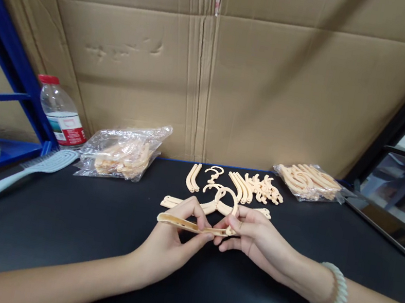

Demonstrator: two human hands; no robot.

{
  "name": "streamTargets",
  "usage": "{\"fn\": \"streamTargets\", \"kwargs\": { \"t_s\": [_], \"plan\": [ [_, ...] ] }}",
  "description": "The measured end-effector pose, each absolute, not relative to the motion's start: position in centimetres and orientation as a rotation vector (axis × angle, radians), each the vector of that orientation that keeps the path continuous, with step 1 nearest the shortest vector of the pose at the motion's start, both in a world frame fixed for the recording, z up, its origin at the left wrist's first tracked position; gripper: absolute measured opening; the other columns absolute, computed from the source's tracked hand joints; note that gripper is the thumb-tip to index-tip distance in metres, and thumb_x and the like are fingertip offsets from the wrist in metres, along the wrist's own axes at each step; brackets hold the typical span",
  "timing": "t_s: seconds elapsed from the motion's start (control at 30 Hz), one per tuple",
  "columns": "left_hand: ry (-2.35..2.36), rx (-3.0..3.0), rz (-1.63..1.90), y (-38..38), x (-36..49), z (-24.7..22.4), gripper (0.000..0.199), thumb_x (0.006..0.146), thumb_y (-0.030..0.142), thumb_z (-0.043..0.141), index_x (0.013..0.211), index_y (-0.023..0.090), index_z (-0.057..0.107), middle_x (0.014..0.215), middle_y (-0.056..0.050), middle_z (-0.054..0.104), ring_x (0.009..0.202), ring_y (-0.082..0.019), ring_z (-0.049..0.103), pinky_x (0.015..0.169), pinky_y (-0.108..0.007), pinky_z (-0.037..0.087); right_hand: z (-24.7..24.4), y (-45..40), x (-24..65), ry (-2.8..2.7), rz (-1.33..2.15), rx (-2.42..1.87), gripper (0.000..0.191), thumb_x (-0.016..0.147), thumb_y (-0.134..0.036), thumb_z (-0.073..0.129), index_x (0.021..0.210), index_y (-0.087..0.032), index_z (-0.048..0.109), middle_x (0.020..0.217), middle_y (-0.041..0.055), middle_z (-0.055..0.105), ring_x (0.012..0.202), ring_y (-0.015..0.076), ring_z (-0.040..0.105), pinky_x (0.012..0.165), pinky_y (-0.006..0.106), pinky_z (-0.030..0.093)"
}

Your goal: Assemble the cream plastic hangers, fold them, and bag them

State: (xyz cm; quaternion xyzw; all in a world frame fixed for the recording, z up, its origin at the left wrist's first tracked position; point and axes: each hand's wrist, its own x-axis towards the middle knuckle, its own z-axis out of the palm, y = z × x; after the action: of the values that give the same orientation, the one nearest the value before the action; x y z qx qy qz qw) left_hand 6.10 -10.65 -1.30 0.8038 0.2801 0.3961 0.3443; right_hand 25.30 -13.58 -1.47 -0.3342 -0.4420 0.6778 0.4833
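My left hand [177,238] pinches a long curved cream plastic arm piece [182,223] between thumb and fingers. My right hand [250,235] grips the right end of that piece together with a cream plastic hook [231,196], whose ring stands up above the fingers. Just behind my hands lies a cream hanger-shaped piece [173,202] on the black table [93,237]. Farther back are loose hooks [216,169], two curved arms [194,177], a row of more arms [240,187] and a heap of small cream pieces [264,188].
Clear bags of cream parts lie at the back left [123,156] and back right [307,181]. A red-capped bottle [62,114] and a pale hairbrush [26,172] are at left, a dark tablet-like device [389,223] at right. Cardboard [296,84] stands behind.
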Motion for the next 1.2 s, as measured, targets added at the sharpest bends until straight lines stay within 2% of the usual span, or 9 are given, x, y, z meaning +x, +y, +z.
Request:
{"fn": "streamTargets", "kwargs": {
  "t_s": [0.53,0.8,0.93,1.03,1.13,1.2],
  "plan": [
    [0.704,2.075,1.047,-10.6,6.2,-1.4,0.018,0.085,0.023,0.060,0.073,0.019,0.048,0.074,0.002,0.050,0.066,-0.012,0.050,0.062,-0.026,0.041,-1.9,-13.7,24.4,-1.131,1.479,-0.819,0.035,0.073,-0.035,0.075,0.068,-0.017,0.046,0.064,-0.0015,0.065,0.057,0.0113,0.063,0.063,0.028,0.052],
    [0.628,1.709,1.026,-11.1,6.9,-1.2,0.022,0.082,0.022,0.064,0.076,0.020,0.043,0.073,0.005,0.050,0.066,-0.009,0.055,0.061,-0.022,0.045,-1.6,-13.8,24.1,-1.177,1.404,-0.868,0.035,0.073,-0.039,0.075,0.068,-0.017,0.048,0.066,-0.0009,0.061,0.060,0.0109,0.058,0.060,0.027,0.051],
    [0.715,1.561,1.108,-10.7,6.9,-1.3,0.027,0.077,0.021,0.069,0.087,0.021,0.044,0.072,0.007,0.050,0.065,-0.008,0.052,0.063,-0.021,0.047,-1.2,-13.7,24.3,-1.204,1.274,-0.943,0.035,0.070,-0.042,0.076,0.065,-0.017,0.052,0.065,-0.0037,0.051,0.055,0.0073,0.048,0.049,0.020,0.042],
    [0.746,1.457,1.133,-10.7,6.9,-1.3,0.038,0.074,0.020,0.072,0.099,0.022,0.044,0.080,0.006,0.055,0.074,-0.010,0.058,0.069,-0.023,0.051,-1.1,-13.6,24.4,-1.228,1.281,-0.948,0.034,0.071,-0.044,0.074,0.067,-0.017,0.055,0.060,-0.0050,0.046,0.050,0.0062,0.042,0.043,0.019,0.037],
    [0.705,1.399,1.033,-10.9,7.1,-1.3,0.046,0.074,0.021,0.073,0.107,0.022,0.041,0.088,0.002,0.065,0.083,-0.014,0.065,0.080,-0.030,0.053,-1.2,-13.7,24.1,-1.274,1.274,-0.970,0.033,0.072,-0.044,0.074,0.067,-0.016,0.057,0.057,-0.0042,0.050,0.048,0.0068,0.045,0.043,0.020,0.038],
    [0.687,1.378,0.954,-11.0,7.1,-1.3,0.048,0.073,0.021,0.074,0.108,0.021,0.041,0.088,-0.001,0.069,0.082,-0.016,0.068,0.081,-0.033,0.054,-1.3,-13.7,23.9,-1.311,1.275,-0.969,0.032,0.072,-0.043,0.074,0.067,-0.015,0.059,0.060,-0.0014,0.057,0.048,0.0073,0.048,0.044,0.021,0.040]
  ]
}}
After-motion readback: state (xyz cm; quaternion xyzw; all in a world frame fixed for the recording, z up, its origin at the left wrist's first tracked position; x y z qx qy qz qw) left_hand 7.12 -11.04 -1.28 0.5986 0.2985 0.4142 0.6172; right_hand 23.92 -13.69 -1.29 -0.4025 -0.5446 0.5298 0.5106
